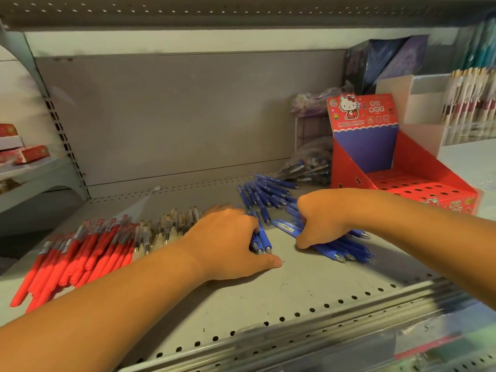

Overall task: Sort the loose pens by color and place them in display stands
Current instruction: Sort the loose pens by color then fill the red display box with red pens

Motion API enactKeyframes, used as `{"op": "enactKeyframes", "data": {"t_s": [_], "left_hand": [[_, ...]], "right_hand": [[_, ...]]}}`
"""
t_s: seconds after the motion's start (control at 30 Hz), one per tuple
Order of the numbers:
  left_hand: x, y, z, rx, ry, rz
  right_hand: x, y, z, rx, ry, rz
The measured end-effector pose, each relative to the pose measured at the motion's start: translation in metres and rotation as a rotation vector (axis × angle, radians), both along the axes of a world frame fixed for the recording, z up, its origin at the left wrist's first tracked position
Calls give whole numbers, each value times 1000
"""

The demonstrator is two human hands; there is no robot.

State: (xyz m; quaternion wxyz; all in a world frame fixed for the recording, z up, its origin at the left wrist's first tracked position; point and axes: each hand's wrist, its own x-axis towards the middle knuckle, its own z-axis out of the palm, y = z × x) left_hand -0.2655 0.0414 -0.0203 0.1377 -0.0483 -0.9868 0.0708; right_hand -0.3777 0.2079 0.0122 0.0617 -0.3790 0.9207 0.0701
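On the grey shelf lie three sorted heaps: red pens at the left, clear and beige pens in the middle, blue pens further back. My left hand grips a few blue pens at the shelf's middle. My right hand curls round a larger bundle of blue pens lying flat just to the right. A red display stand with a cartoon cat header and a holed top stands at the back right, with no pens in it.
A clear bag of pens lies beside the stand, a purple bag behind it. White stands with pens fill the far right. Red boxes sit on the neighbouring shelf at left. A metal rail runs along the front edge.
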Motion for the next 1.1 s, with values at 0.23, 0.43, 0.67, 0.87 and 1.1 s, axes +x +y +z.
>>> {"op": "enactKeyframes", "data": {"t_s": [0.23, 0.43, 0.67, 0.87, 1.1], "left_hand": [[3, -2, -2, 64, 20, -24], [3, -9, 0, 164, -53, -28], [2, -11, 0, 147, -10, 71], [0, -15, 0, 153, -38, 84], [7, -9, 4, 296, 14, 80]], "right_hand": [[8, -9, -16, -8, 225, 21], [14, -8, -21, 24, 240, 76], [9, -10, -7, -61, -5, 57], [4, -39, 6, -451, -417, -102], [-3, -69, -5, -743, -734, -180]]}}
